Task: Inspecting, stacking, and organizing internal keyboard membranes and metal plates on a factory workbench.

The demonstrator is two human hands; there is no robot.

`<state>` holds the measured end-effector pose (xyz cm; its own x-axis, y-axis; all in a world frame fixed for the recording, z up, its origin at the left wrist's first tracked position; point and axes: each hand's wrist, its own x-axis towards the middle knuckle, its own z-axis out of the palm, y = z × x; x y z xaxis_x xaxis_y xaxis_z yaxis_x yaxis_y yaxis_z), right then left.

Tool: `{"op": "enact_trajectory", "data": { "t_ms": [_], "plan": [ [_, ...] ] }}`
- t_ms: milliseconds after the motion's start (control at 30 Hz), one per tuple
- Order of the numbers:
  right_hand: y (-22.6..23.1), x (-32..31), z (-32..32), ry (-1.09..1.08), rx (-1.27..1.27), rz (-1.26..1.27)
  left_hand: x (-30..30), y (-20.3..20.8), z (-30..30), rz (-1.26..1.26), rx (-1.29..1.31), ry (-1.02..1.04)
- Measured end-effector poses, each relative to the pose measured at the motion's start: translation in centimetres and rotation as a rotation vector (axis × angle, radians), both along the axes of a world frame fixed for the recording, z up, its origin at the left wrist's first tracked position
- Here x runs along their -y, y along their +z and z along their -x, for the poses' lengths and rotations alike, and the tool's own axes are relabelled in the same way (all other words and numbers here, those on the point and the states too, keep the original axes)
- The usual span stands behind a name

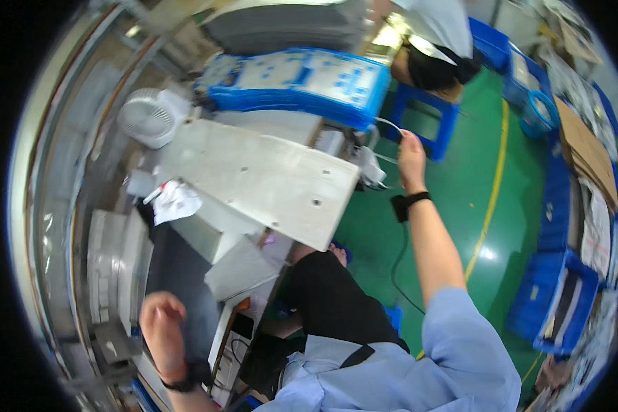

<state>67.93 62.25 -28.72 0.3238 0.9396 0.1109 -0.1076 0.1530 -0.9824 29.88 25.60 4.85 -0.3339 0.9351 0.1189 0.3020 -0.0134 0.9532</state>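
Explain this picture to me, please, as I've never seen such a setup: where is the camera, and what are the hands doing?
No robot here: these are a person's bare hands, seen from above by a fisheye camera worn on the head, so straight edges look bent. The right hand appears to pinch a thin white cable. The blurred left hand is raised; nothing shows in it. Between them lie a long white panel and a crumpled white sheet. A white fan stands near the panel's left end.

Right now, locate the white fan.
In the head view, the white fan sits at upper left, beside the left end of the long pale board.
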Motion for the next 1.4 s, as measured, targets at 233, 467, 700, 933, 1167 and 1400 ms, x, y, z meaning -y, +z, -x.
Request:
{"op": "enact_trajectory", "data": {
  "t_ms": [233, 467, 700, 933, 1167, 1400],
  "plan": [
    [4.2, -0.5, 1.9, 0.094, 0.406, -0.170, -19.0, 5.8, 10.7, 0.001, -0.587, 0.008],
    [5.0, -2.8, 5.0, 0.114, 0.547, -0.019, -31.8, 4.7, 15.8, -0.109, -1.337, 0.106],
    [3.6, -3.6, 5.3, 0.253, 0.584, -0.105, -36.0, 4.8, 13.6, -0.068, -1.653, 0.056],
    [-1.7, -5.9, 4.2, 0.211, 0.903, -0.237, -38.6, 4.8, 14.8, 0.029, -1.746, 0.016],
    [-1.4, -5.1, 5.3, 0.292, 0.819, -0.002, -38.4, 4.3, 15.9, -0.057, -1.848, 0.001],
    [-2.1, -5.6, 4.7, 0.253, 0.541, 0.147, -44.1, 4.3, 10.4, 0.148, -1.556, -0.160]
  ]
}}
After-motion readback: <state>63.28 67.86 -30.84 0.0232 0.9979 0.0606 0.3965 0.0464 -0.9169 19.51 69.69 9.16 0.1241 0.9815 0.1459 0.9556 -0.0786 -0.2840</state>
